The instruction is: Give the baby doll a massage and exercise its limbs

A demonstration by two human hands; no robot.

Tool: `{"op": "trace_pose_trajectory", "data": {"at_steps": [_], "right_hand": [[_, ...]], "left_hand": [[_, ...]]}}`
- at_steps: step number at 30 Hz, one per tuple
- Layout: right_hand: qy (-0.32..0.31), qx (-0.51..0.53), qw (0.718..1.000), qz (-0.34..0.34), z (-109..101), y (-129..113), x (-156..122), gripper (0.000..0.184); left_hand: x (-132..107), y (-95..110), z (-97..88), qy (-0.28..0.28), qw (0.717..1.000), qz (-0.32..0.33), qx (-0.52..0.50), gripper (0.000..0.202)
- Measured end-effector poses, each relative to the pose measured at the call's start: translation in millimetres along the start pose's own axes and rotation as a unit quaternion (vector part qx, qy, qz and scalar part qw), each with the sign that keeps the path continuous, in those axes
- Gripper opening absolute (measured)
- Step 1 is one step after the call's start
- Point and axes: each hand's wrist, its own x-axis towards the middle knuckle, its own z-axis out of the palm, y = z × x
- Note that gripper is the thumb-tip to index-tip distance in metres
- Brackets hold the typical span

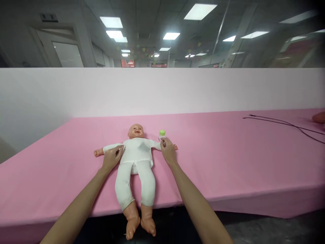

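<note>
A baby doll [135, 159] in a white bodysuit lies on its back on a pink-covered table [215, 162], with its bare feet hanging over the near edge. My left hand [112, 157] pinches the white sleeve [114, 146] on the left side of the image. My right hand [167, 151] pinches the opposite sleeve [157, 145] close to the doll's shoulder. Just above that sleeve stands a small baby bottle [161, 135] with a green cap, near my right hand and apparently not touching it.
A thin dark cable [286, 124] lies across the pink cloth at the right. A rounded flesh-coloured object [319, 117], cut off by the frame, sits at the far right. A white partition [162, 89] runs along the table's far side.
</note>
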Motion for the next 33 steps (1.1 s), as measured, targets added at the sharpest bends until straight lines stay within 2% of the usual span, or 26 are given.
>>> {"op": "trace_pose_trajectory", "data": {"at_steps": [3, 6, 11, 13, 15, 18, 20, 23, 25, 27, 30, 33], "right_hand": [[0.055, -0.014, 0.998, 0.031, -3.1, 4.2, 1.4, 0.032], [0.060, -0.017, 0.997, 0.044, -6.1, 7.1, 1.5, 0.033], [0.020, -0.019, 1.000, 0.008, -6.3, 2.0, 0.1, 0.032], [-0.016, -0.011, 0.999, -0.037, -5.1, -2.5, -2.7, 0.032], [-0.072, 0.003, 0.993, -0.099, -3.8, -6.9, -7.2, 0.032], [-0.156, -0.010, 0.975, -0.159, -1.7, -11.4, -13.5, 0.028], [-0.167, -0.063, 0.974, -0.139, -1.1, -11.7, -14.1, 0.022], [-0.132, -0.165, 0.975, -0.064, -3.1, -7.7, -8.9, 0.020], [-0.108, -0.196, 0.974, -0.038, -5.8, -3.6, -4.6, 0.020], [-0.090, -0.176, 0.979, -0.046, -7.7, -1.0, -2.3, 0.021], [-0.106, -0.094, 0.985, -0.098, -6.6, -3.2, -3.5, 0.024], [-0.147, -0.088, 0.978, -0.116, -3.1, -8.9, -5.6, 0.026]], "left_hand": [[-2.7, 0.6, 1.6, 0.011, 1.000, -0.012, 0.004, 0.042], [-2.7, 5.5, 2.7, 0.031, 1.000, 0.005, -0.003, 0.041], [13.2, 34.1, 5.6, 0.074, 0.995, 0.068, -0.010, 0.034], [22.0, 44.9, 11.4, 0.056, 0.994, 0.088, -0.014, 0.034], [28.0, 47.3, 20.3, 0.028, 0.995, 0.092, -0.010, 0.038], [27.8, 30.9, 32.2, -0.028, 0.999, 0.028, 0.029, 0.049], [22.6, 11.2, 33.4, -0.092, 0.991, -0.014, 0.096, 0.051], [13.9, -15.2, 21.6, -0.169, 0.958, -0.004, 0.230, 0.047], [10.4, -24.1, 9.5, -0.164, 0.939, -0.010, 0.301, 0.050], [9.1, -26.5, -0.4, -0.144, 0.934, -0.030, 0.325, 0.057], [8.6, -26.5, -7.2, -0.173, 0.948, 0.010, 0.266, 0.058], [7.2, -32.3, -11.3, -0.188, 0.954, 0.052, 0.228, 0.055]]}}
